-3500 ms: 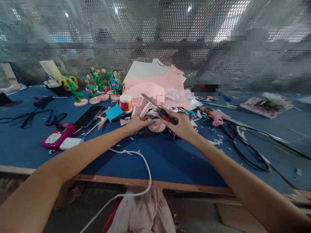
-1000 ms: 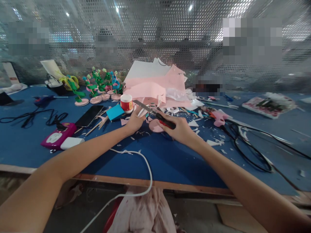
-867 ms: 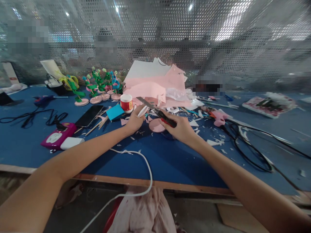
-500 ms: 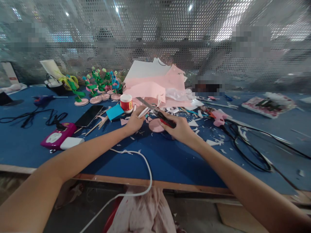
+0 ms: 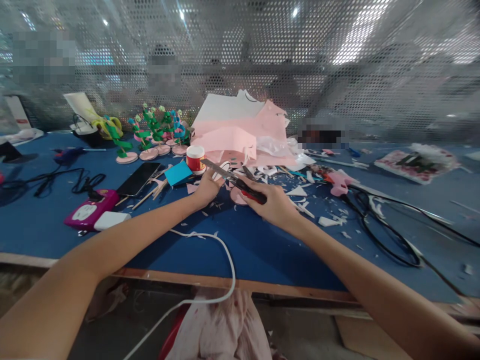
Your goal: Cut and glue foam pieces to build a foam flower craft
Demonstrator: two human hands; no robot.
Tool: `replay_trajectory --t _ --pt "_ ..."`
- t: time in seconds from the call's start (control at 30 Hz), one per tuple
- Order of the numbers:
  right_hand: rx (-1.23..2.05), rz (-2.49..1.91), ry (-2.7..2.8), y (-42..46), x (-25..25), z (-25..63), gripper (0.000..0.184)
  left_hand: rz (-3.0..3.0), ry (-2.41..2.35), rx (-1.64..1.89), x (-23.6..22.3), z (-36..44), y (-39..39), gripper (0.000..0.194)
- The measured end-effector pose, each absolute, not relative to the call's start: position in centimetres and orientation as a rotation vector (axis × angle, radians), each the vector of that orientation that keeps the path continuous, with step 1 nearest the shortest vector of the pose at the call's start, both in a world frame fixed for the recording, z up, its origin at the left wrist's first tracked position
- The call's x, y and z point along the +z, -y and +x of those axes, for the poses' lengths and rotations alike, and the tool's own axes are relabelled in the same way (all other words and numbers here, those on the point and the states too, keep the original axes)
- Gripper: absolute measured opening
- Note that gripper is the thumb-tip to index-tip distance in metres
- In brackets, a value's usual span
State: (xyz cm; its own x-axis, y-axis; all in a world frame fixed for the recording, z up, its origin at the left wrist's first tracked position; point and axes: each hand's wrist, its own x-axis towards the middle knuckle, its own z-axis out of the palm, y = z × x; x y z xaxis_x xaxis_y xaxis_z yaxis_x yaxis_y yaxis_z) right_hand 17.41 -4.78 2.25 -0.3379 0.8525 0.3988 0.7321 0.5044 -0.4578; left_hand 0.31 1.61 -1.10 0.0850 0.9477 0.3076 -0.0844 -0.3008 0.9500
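My right hand [image 5: 276,204] is closed round the black and red handles of a pair of scissors [image 5: 221,171]. Their blades are spread apart and point up and left, one passing close over my left fingers. Between the fingers of my left hand [image 5: 208,189] is a thin white strip [image 5: 222,170], bent over at its far end; it looks like paper or foam. Under the scissors lies a pink disc [image 5: 237,195], partly covered by my right hand. Just behind my left hand stands a red and white tub [image 5: 195,159].
Left of my hands are a blue paper square [image 5: 178,173], a phone [image 5: 139,179], a purple power socket [image 5: 92,210] and several green paper plants [image 5: 122,145]. Pink sheets [image 5: 240,137] lie behind. At right is a pink glue gun [image 5: 339,182] with a looped black cable.
The scissors' blades have spread apart, and one has swung lower and to the left across the white strip. My right hand has shifted slightly left; the strip's end now curls over.
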Motion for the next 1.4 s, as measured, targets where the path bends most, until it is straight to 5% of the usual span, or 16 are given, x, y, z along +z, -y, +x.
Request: replay_trajectory --t 0.37,1.4 --pt "0.311 -1.249 2.006 3.4 2.0 18.5 0.044 1.492 -0.935 1.245 -0.4 0.2 -0.6 0.068" --pt "0.354 -1.182 2.05 3.1 2.0 19.0 0.05 1.806 -0.947 1.309 -1.1 -0.3 -1.1 0.052"
